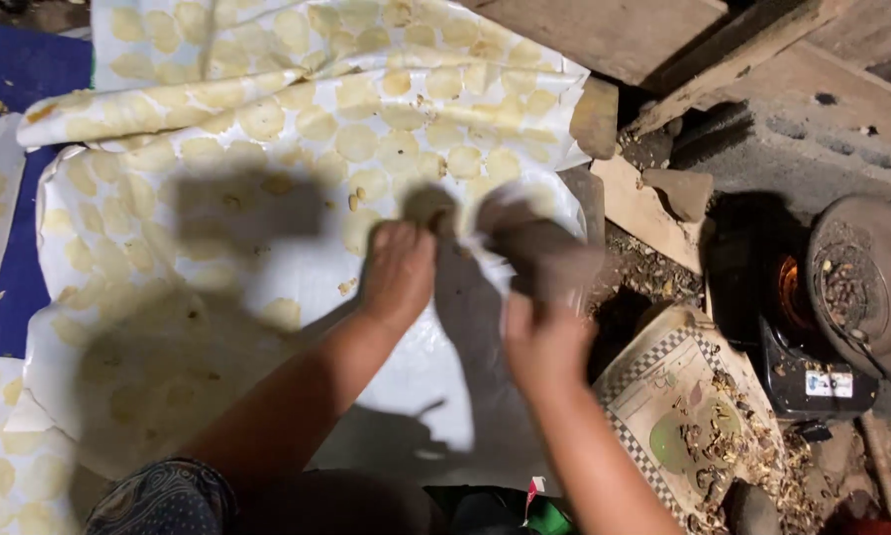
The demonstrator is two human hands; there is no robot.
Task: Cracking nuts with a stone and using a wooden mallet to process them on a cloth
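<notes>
A white plastic sheet (267, 287) lies spread on the ground, covered with several round pale yellow discs (356, 142). My left hand (396, 272) rests on the sheet near its right side, fingers curled into a fold. My right hand (544, 342) is blurred and grips a raised fold of the sheet's right edge (534, 248), lifted off the ground. The two hands are close together, the left a little farther from me.
A small stove with a glowing fire (790, 292) stands at the right, under a round pan of dark bits (856, 282). A chequered mat (663, 416) strewn with debris lies beside it. Wooden planks (614, 30) and stones (678, 188) are behind. A blue sheet (14, 277) shows at left.
</notes>
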